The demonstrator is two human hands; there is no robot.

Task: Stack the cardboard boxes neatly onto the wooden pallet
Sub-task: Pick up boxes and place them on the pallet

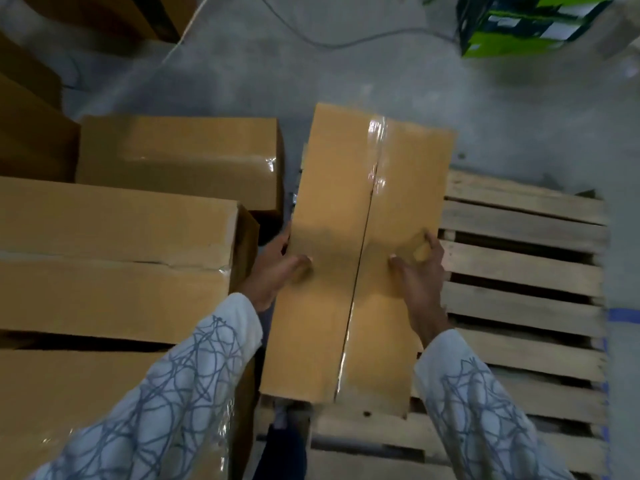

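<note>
One wooden pallet (519, 271) is showing. Two hands, the left hand (273, 271) and the right hand (422, 278), are gripping one cardboard box (363, 202). Three more boxes are sitting at the left: a far box (180, 161), a middle box (114, 237) and a near box (86, 386). Further brown boxes (27, 126) are showing at the frame's left edge, too cropped for counting. One green-and-white object (519, 26) and one cable (346, 45) are lying beyond.

Box (360, 244) over pallet (519, 271); stacked boxes (114, 258) left.
</note>
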